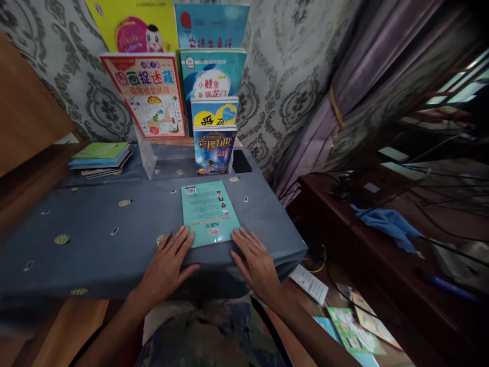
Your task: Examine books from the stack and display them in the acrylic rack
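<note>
A teal book (206,209) lies flat on the blue-grey tablecloth, its barcode at the far left corner and its printing upside down to me. My left hand (170,262) rests at the near left corner of the book, fingers stretched out and touching its edge. At the near right corner lies my right hand (255,260), also flat, its fingertips against the cover's edge. Neither hand grips anything. Beyond the book, a clear display rack (151,158) holds several upright books, among them a dark blue book (214,150) and a red-bordered one (151,97).
A short stack of books (101,158) sits at the table's left back. Behind the rack's right side lies a black phone (242,161). To the right stands a dark red desk (344,229) with cables and a blue cloth (387,224). Papers and booklets (355,326) lie below it.
</note>
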### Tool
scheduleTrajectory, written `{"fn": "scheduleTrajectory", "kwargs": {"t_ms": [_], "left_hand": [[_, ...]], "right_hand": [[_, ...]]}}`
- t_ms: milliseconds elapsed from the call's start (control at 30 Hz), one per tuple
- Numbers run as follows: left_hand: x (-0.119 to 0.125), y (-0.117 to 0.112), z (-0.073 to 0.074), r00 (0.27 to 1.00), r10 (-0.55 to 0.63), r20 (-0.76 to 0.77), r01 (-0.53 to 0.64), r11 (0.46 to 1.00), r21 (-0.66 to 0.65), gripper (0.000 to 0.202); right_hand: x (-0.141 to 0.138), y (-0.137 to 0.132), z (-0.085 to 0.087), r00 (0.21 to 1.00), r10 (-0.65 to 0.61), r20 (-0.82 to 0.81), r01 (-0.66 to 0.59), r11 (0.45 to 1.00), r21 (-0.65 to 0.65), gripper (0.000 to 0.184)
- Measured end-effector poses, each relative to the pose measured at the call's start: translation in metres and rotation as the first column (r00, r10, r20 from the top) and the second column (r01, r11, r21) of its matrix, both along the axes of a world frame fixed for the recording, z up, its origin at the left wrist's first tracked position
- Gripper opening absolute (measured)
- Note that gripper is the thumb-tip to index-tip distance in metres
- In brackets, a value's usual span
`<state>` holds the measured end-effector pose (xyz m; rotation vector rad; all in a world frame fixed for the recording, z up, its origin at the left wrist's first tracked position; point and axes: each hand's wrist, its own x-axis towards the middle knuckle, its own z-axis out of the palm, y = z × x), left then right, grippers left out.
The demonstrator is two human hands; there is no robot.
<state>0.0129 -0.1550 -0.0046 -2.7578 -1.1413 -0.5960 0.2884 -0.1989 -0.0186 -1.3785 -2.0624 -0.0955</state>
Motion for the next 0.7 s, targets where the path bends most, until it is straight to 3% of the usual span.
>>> {"fn": "scheduleTrajectory", "kwargs": {"t_ms": [267,433,567,700], "left_hand": [[-0.010,-0.027,-0.004,0.996,-0.077,0.037,0.074,0.995,0.067,0.045],[-0.010,-0.040,-0.001,0.996,-0.073,0.049,0.069,0.994,0.080,0.046],[-0.012,-0.035,0.002,0.999,-0.045,0.009,0.045,0.999,0.022,0.051],[-0.014,-0.011,0.004,1.000,-0.003,-0.023,0.002,0.997,-0.073,0.055]], "right_hand": [[-0.002,-0.046,0.000,0.999,-0.004,0.036,0.003,0.999,0.046,0.048],[-0.001,-0.056,0.001,1.000,0.015,0.018,-0.016,0.999,0.045,0.052],[0.000,-0.051,-0.002,1.000,0.027,0.010,-0.028,0.996,0.088,0.049],[0.001,-0.048,-0.005,0.999,0.033,0.012,-0.034,0.993,0.114,0.048]]}}
